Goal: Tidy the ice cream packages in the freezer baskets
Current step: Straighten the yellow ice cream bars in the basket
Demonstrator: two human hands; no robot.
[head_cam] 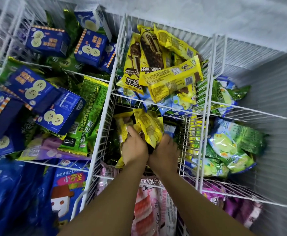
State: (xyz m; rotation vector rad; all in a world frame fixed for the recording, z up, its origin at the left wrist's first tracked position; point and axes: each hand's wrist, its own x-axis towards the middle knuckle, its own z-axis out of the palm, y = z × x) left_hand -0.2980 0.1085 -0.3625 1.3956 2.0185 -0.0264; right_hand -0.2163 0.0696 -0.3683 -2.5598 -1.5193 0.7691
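Observation:
Both my hands reach down into the middle compartment of the centre white wire basket (pixel 103 116). My left hand (pixel 134 149) and my right hand (pixel 165 152) together grip a bunch of yellow ice cream packages (pixel 149 128), fingers curled round their lower ends. The packages stand roughly upright between the hands. In the compartment beyond lies a loose pile of the same yellow chocolate-bar packages (pixel 163 65), resting on light blue packages (pixel 170 104). What lies under my hands is dark and hidden.
Blue boxes (pixel 51 106) and green packages (pixel 90 116) fill the left basket. Green and pale packages (pixel 231 147) fill the right basket. Pink packages (pixel 148 206) lie in the near compartment, purple ones (pixel 238 206) at the near right, blue bags (pixel 20 193) at the near left. Frosted freezer wall (pixel 224 17) behind.

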